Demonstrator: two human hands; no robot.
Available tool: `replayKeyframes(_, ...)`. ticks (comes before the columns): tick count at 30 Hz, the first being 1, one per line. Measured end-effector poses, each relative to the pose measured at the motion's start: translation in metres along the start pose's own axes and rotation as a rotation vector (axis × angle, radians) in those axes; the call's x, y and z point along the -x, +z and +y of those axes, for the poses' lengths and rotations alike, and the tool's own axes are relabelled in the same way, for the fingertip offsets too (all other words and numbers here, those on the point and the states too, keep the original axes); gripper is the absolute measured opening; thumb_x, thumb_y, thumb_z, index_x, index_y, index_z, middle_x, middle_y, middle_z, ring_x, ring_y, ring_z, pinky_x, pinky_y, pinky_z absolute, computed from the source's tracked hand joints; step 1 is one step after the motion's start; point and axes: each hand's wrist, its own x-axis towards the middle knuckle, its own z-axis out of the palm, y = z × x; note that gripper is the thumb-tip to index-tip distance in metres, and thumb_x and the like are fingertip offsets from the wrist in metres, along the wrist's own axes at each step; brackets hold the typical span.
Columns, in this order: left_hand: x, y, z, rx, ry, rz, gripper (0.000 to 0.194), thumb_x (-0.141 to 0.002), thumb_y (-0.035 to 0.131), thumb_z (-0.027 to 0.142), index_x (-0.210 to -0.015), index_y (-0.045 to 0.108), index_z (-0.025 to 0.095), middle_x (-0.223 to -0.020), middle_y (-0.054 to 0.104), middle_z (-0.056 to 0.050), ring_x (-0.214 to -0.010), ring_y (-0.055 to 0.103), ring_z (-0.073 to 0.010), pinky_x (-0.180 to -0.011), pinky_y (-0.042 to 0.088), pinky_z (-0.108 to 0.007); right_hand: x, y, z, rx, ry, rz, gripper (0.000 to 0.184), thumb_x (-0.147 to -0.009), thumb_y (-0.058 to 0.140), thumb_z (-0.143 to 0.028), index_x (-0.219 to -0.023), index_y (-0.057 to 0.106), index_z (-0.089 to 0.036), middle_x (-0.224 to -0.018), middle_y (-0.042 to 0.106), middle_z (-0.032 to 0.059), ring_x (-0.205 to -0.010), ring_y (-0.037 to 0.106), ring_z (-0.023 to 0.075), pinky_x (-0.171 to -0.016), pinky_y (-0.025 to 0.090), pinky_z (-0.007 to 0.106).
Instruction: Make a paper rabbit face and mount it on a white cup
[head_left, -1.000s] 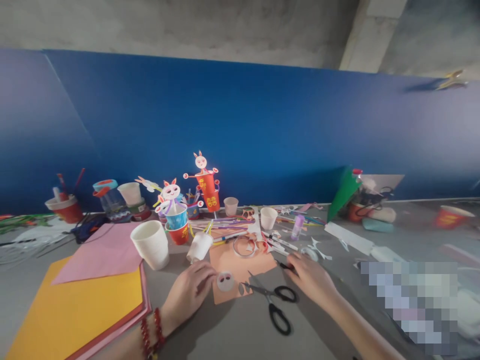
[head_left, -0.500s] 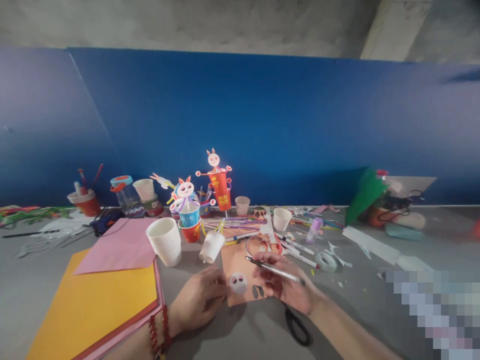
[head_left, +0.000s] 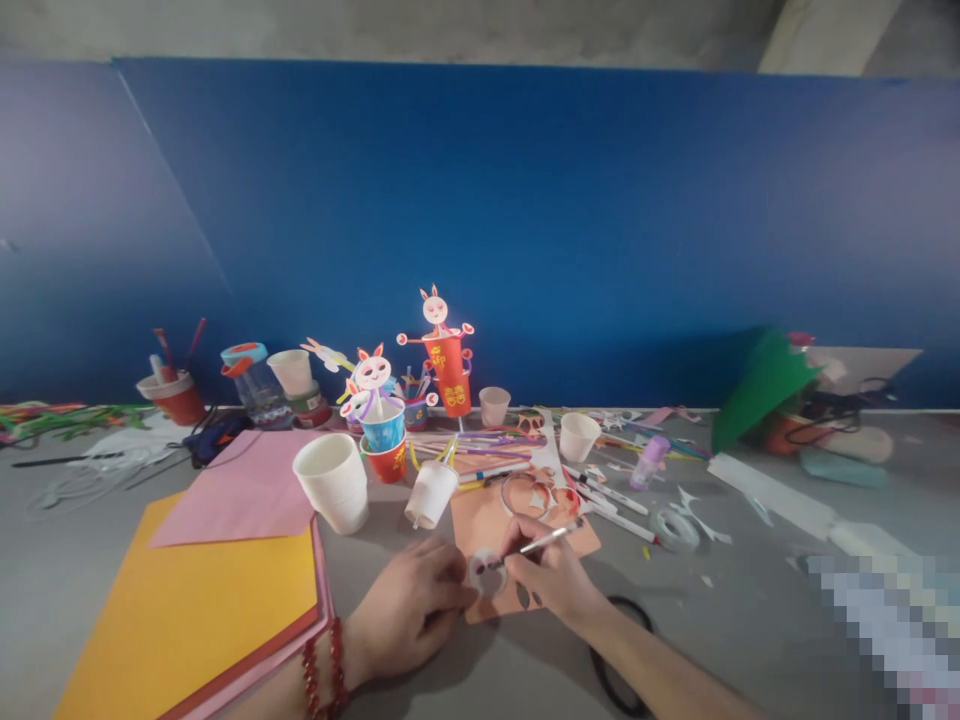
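Right hand (head_left: pixel 551 577) pinches a slim, pale pen (head_left: pixel 551 537) in the lower middle of the frame, its forearm slanting up from the bottom edge, right of centre. To its left, the left hand (head_left: pixel 412 605) lies palm down, fingers curled beside a small white paper face (head_left: pixel 491 585); whether they grip anything, one cannot tell. Round, with dark oval eyes, the face lies on an orange sheet (head_left: pixel 476 520) below the frame's centre.
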Motion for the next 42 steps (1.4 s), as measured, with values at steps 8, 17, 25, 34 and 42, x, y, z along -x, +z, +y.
replayKeyframes(8,-0.001,-0.003,0.001,0.086,-0.033,-0.014,0.04,-0.078,0.051,0.005,-0.103,0.07,0.03,-0.1,0.062,-0.004,-0.092,0.057,-0.0216,-0.08,0.043,-0.034,0.003,0.008,0.001,-0.016,-0.02,0.007,0.003,-0.069,0.052,-0.02,-0.071,0.05,-0.022,-0.051,0.049,-0.0091,-0.043,0.045,0.0084,-0.041,0.034,0.018)
replayKeyframes(17,0.0,-0.002,0.003,0.117,-0.052,-0.013,0.043,-0.077,0.052,0.006,-0.105,0.072,0.031,-0.099,0.062,-0.004,-0.091,0.058,-0.0214,-0.08,0.044,-0.034,0.004,0.008,0.009,0.113,-0.105,0.038,0.012,-0.069,0.049,-0.019,-0.061,0.042,-0.023,-0.05,0.038,-0.0089,-0.046,0.035,0.0093,-0.046,0.025,0.022)
replayKeyframes(25,-0.003,-0.004,0.006,0.111,-0.063,-0.026,0.048,-0.076,0.051,0.004,-0.108,0.072,0.034,-0.099,0.062,-0.003,-0.09,0.057,-0.0212,-0.08,0.043,-0.034,0.004,0.006,0.008,0.154,-0.114,0.006,0.015,-0.074,0.048,-0.019,-0.062,0.041,-0.024,-0.051,0.037,-0.0079,-0.048,0.034,0.0103,-0.047,0.024,0.023)
replayKeyframes(34,-0.003,-0.001,0.006,0.055,-0.057,-0.038,0.041,-0.077,0.052,0.006,-0.104,0.073,0.028,-0.098,0.062,-0.005,-0.09,0.055,-0.0223,-0.079,0.044,-0.034,0.004,0.006,0.011,0.178,-0.07,-0.023,0.015,-0.075,0.049,-0.02,-0.063,0.041,-0.024,-0.048,0.039,-0.0086,-0.043,0.034,0.01,-0.044,0.023,0.023)
replayKeyframes(42,-0.003,0.0,0.006,0.06,-0.07,-0.032,0.041,-0.076,0.053,0.004,-0.104,0.072,0.028,-0.103,0.06,-0.005,-0.093,0.056,-0.0223,-0.082,0.044,-0.034,0.003,0.006,0.013,0.201,-0.084,-0.017,0.014,-0.075,0.05,-0.019,-0.064,0.043,-0.024,-0.051,0.042,-0.0076,-0.047,0.037,0.0104,-0.046,0.026,0.023)
